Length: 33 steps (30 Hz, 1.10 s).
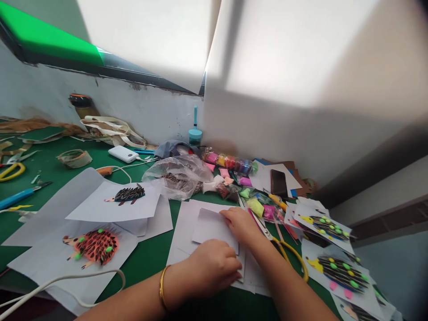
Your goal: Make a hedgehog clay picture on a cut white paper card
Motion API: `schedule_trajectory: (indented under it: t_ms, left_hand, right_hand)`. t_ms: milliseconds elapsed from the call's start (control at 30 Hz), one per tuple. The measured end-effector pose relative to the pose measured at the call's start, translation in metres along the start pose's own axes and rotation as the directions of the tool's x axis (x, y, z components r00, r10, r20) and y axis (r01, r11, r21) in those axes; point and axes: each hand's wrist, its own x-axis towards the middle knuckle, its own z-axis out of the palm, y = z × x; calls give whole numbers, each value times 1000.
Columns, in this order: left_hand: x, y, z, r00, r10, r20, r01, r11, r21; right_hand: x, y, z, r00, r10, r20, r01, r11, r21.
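Observation:
A small white sheet of paper (209, 225) lies on a stack of white sheets on the green table (150, 254). My left hand (210, 266), with a gold bangle at the wrist, is curled and presses on the near edge of the sheet. The far right corner of the same sheet is pinched by my right hand (241, 225). Yellow-handled scissors (284, 249) lie just right of my right forearm.
Hedgehog paper crafts lie left (95, 245) (129, 194) and right (337, 272). Bags of coloured clay (230, 162), a plastic bag (179, 176), a phone (278, 183), a power bank (123, 154), tape (74, 158) and a white cable (67, 281) surround the papers. A wall rises behind.

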Motion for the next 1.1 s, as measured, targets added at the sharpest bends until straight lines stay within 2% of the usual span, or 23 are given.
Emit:
schedule_trajectory:
  t_ms: [100,200,267,367,500,567,633,700,900,1033,1100]
  left_hand:
    - [8,-28,-12,976,-195,-95,202,976,79]
    - [11,-60,-22,895,-418,-156,441,881,174]
    - [10,-79,-23,860,-494,-125,509,838,195]
    - [8,-98,-17,850,-524,-54,527,844,101]
    - [4,-107,-7,864,-498,-74,498,867,-22]
    - [2,-108,-5,872,-484,-74,482,875,-48]
    - [1,-107,-3,877,-476,-65,474,879,-49]
    - [0,-107,-2,876,-479,-61,477,878,-36]
    - [1,-104,2,855,-513,-71,513,858,-19]
    - [0,-104,3,854,-515,-77,514,857,-24]
    - [-1,-106,3,856,-511,-84,509,860,-45]
  right_hand:
    - [-1,1,7,1000,6,-24,-7,999,-42]
    - [-4,2,11,998,-11,-61,10,1000,-19]
    - [-6,1,12,998,-14,-66,14,1000,-2]
    - [-9,-1,11,998,-10,-62,11,1000,18]
    - [-12,6,2,996,12,-84,-13,1000,-9]
    - [-13,14,-6,984,131,-116,-143,985,-99]
    - [-12,22,-12,948,283,-149,-309,931,-194]
    - [-9,27,-13,918,371,-141,-395,884,-250]
    - [-2,27,-6,900,421,-111,-435,855,-283]
    - [-13,27,-17,881,463,-99,-472,841,-265]
    - [-23,25,-22,876,475,-83,-481,855,-194]
